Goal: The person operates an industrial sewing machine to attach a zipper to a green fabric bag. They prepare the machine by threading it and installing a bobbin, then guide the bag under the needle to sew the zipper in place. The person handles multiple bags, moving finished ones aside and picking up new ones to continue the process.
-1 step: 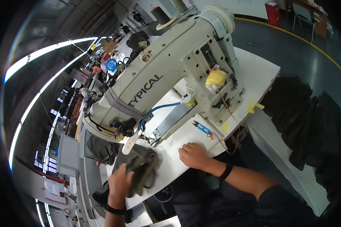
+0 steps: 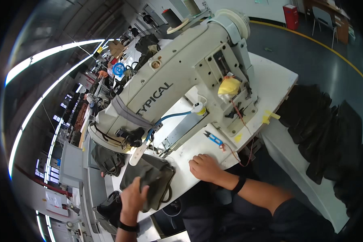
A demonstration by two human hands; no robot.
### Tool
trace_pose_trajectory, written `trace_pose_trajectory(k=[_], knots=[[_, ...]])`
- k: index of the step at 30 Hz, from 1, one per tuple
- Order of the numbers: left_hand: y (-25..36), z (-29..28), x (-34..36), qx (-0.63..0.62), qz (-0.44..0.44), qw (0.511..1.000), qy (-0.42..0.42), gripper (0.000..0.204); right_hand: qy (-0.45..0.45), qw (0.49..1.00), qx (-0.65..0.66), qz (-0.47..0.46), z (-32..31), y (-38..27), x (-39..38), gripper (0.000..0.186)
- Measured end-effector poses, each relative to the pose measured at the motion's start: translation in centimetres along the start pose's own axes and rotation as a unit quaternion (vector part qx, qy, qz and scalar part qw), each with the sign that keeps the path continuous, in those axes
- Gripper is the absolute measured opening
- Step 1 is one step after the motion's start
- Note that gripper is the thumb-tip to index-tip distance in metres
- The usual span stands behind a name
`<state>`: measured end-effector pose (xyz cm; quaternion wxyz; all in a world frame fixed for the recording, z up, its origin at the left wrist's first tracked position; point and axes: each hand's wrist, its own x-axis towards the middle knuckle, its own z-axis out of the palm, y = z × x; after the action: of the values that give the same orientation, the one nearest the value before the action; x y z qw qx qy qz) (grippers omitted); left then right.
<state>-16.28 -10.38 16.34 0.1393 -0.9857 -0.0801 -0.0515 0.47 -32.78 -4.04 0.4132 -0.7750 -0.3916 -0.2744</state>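
A dark olive fabric bag [image 2: 155, 177] with a thin loop at its near right side lies on the white sewing table [image 2: 185, 173], just below the needle end of a sewing machine [image 2: 169, 80]. My left hand [image 2: 133, 197] is closed on the bag's near left edge, thumb and forefinger showing; the other fingers are partly hidden. On the tabletop to the right rests my right hand [image 2: 205, 166], fingers curled in and nothing visible in them. Blue-handled thread snips [image 2: 214, 138] lie just beyond that hand, tied to an orange cord.
Another dark bag [image 2: 109, 159] sits left of the machine head, and a black bundle [image 2: 109, 205] lies near my left wrist. Dark pieces [image 2: 314, 129] are heaped on a white surface [image 2: 286, 157] at the right. Thread cones [image 2: 171, 18] stand behind the machine.
My left hand has shifted slightly right and nearer. The bag, bunched and blurred before, now lies flatter and further right. My right hand has hardly moved.
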Motion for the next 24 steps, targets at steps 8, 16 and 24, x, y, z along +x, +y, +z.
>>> trace_pose_trajectory(k=[8,16,24], knots=[[4.7,5.3,-3.7,-0.041,-0.037,0.997,0.049,0.059,-0.037,0.999,0.037,0.001,-0.8,0.1,0.3,0.011],[0.2,6.7,-5.4,-0.041,-0.053,0.981,0.180,0.041,-0.028,0.971,0.188,0.147,0.5,-2.8,0.7,0.011],[1.4,8.1,-4.6,-0.180,-0.086,0.928,0.314,0.028,-0.205,0.425,0.712,0.520,3.9,-12.9,2.6,0.058]])
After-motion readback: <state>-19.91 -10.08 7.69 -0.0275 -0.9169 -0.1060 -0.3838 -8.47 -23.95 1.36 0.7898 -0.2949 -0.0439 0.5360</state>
